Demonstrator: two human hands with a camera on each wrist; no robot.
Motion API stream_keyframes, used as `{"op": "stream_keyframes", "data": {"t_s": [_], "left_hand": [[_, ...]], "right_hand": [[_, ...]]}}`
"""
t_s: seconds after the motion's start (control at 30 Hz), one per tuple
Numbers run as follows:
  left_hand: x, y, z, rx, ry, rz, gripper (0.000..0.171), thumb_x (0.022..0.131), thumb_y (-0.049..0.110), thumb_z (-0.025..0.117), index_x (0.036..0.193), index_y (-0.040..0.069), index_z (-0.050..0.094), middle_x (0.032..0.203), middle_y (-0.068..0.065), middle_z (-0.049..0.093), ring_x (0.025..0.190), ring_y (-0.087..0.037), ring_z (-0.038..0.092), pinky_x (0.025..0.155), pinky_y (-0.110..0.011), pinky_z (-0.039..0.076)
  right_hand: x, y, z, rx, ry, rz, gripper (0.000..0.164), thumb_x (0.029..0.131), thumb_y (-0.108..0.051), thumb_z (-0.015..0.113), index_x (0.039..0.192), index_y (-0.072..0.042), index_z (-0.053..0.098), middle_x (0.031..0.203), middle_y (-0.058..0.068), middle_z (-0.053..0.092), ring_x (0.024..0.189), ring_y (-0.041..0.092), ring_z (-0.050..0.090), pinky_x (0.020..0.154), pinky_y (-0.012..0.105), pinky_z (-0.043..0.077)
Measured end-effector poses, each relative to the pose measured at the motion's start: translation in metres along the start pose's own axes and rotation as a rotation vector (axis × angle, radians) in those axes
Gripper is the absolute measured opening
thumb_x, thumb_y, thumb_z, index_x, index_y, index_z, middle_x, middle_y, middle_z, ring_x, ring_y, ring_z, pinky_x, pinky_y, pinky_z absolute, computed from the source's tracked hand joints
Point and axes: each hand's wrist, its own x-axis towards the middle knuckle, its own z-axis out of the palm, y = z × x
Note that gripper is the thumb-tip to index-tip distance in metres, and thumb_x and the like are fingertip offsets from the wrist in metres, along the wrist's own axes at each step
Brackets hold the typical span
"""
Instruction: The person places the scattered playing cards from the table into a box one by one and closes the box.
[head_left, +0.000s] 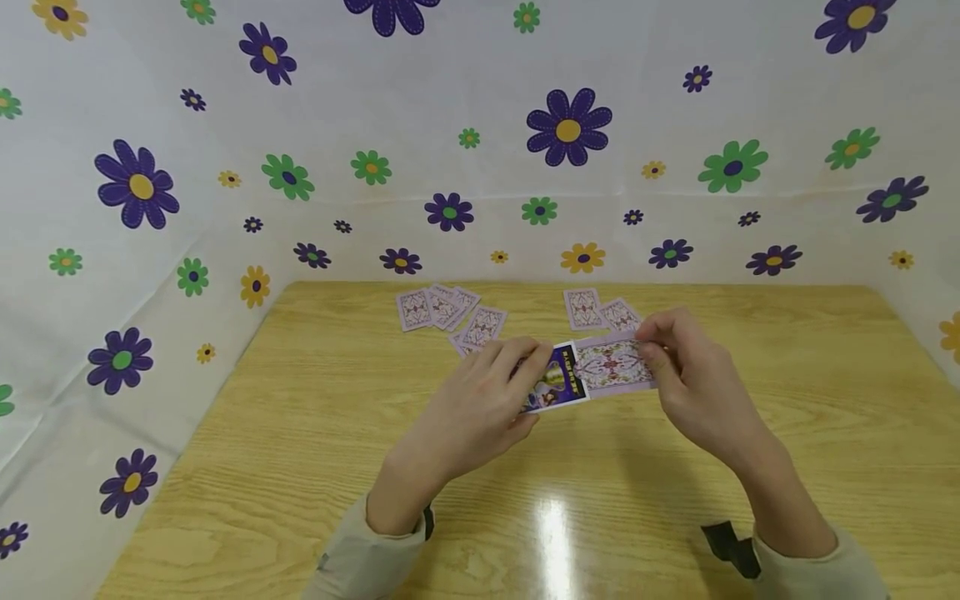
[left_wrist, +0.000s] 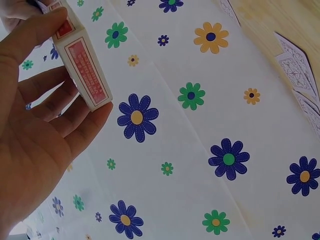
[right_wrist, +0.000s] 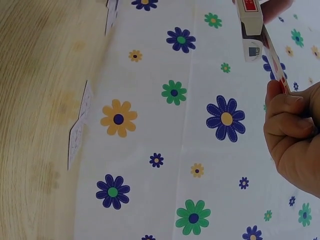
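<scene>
Holding box (head_left: pixel 562 379), pinching card (head_left: pixel 615 367) edge, hands (head_left: pixel 480 396) (head_left: pixel 697 392) above table (head_left: pixel 300 433)

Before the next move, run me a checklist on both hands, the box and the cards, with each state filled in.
1. Left hand holding the box: ok.
2. Right hand pinching the patterned card at its outer end: ok.
3. Patterned card's inner end fully clear of the box: cannot tell.
4. Box emptied of any other cards: cannot tell.
5. Left group of loose cards spread without overlap: not ok, several overlap.
6. Left group apart from the right pair of cards: ok.
</scene>
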Motion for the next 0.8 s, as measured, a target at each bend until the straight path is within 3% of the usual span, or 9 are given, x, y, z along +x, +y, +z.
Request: {"op": "stream_keyframes", "data": {"t_s": [0.6, 0.8], "left_hand": [[0.002, 0.002, -0.001, 0.006, -0.024, -0.008, 0.066, 0.084, 0.022, 0.077, 0.139, -0.001, 0.051, 0.132, -0.015, 0.056, 0.115, -0.028, 0.057, 0.101, -0.038, 0.049], [0.001, 0.003, -0.001, -0.008, -0.026, -0.012, 0.066, 0.084, 0.022, 0.077, 0.14, -0.001, 0.05, 0.132, -0.016, 0.055, 0.116, -0.029, 0.057, 0.101, -0.039, 0.049]], "right_hand": [[-0.002, -0.012, 0.011, -0.029, 0.009, 0.008, 0.017, 0.096, 0.01, 0.053, 0.108, -0.002, 0.053, 0.08, 0.007, 0.057, 0.055, 0.008, 0.04, 0.045, 0.02, 0.035], [-0.003, -0.014, 0.013, -0.057, 0.011, 0.009, 0.019, 0.094, 0.011, 0.054, 0.107, -0.001, 0.056, 0.066, 0.0, 0.046, 0.05, 0.007, 0.037, 0.043, 0.021, 0.033]]}}
